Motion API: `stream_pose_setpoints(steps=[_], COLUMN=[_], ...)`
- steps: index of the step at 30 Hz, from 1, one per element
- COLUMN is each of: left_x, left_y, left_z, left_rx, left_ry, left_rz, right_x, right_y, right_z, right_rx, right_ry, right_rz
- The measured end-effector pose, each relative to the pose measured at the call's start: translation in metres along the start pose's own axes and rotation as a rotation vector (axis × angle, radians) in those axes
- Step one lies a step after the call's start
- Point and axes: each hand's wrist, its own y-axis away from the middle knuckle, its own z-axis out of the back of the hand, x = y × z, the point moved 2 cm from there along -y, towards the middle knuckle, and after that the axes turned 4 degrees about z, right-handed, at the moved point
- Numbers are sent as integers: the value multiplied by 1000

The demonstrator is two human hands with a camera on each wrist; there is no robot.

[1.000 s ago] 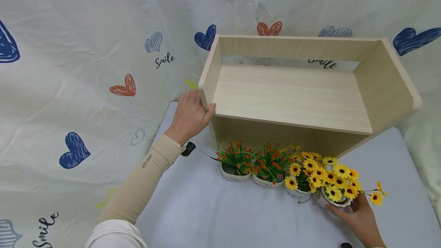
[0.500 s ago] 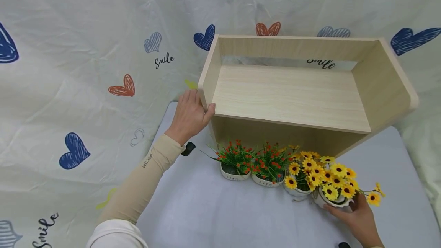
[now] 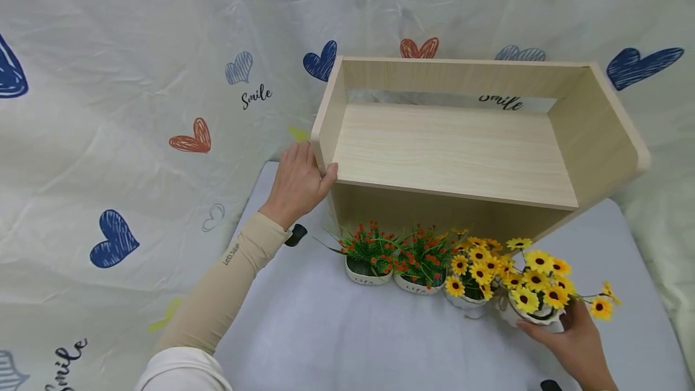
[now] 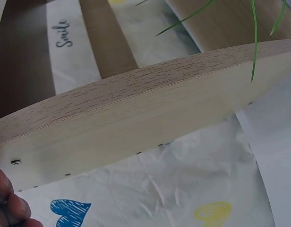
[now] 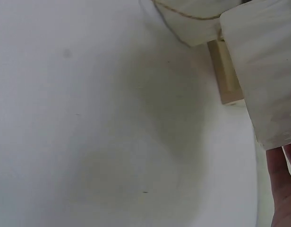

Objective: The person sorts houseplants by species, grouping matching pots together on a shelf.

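While left hand [image 3: 295, 184] grips the wooden shelf's [image 3: 456, 149] side panel, right hand [image 3: 570, 343] clasps the outermost sunflower pot [image 3: 534, 314]; shelf bare, all four pots on table [image 3: 336, 330].

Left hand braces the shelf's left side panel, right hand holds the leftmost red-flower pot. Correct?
Not quite. The right hand holds the rightmost pot of yellow flowers, not the leftmost red-flower pot; the head view shows it. The left hand does grip the wooden shelf at its left side panel.
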Motion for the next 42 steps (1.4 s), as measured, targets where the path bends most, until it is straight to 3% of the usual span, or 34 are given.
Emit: stream_pose_setpoints(steps=[4,11,16,23,27,38,42], left_x=[0,-1,-2,-1,-2,-2,-1], left_y=[0,0,0,0,1,1,1], left_z=[0,2,3,5,5,2,2], left_rx=[-20,-13,-2,6,9,-15,-10], left_ry=[3,14,12,12,10,35,38], left_rz=[-5,10,6,13,12,4,1], right_x=[7,19,35,67,84,137,156], right_y=[6,18,23,24,29,38,37], right_z=[10,28,40,54,61,62,62], right_rx=[-35,-122,-160,-164,-160,-154,-158], right_ry=[32,51,24,-32,-56,-64,-120], right_rz=[28,202,273,516,607,675,753])
